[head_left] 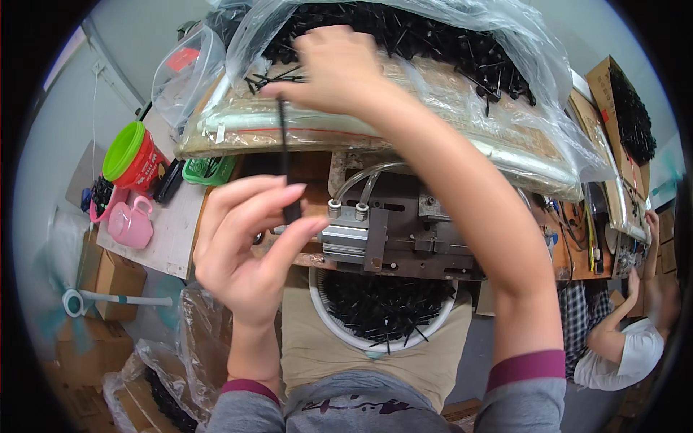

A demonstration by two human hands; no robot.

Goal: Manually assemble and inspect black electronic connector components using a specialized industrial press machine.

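Observation:
A thin black rod [284,144] stands nearly upright, its thicker lower end pinched between the thumb and fingers of my left hand [245,242]. Its upper tip comes close to my right thumb. My right hand [336,68] is stretched over the near left edge of a heap of black rod-like parts [426,36], thumb spread from the fingers, slightly blurred. No part shows in it. The heap lies on a plastic-wrapped cardboard tray [426,90]. Below, beside my left hand, sits a metal clamping fixture with an air cylinder [345,242] and clear hoses [361,177].
A white basket [317,303] of black parts rests on my lap. At left are a red tub with green rim [128,148], a pink jug [131,222], a green basket [209,170] and a fan [119,297]. Another person [624,343] works at right, near a box [613,94] of black parts.

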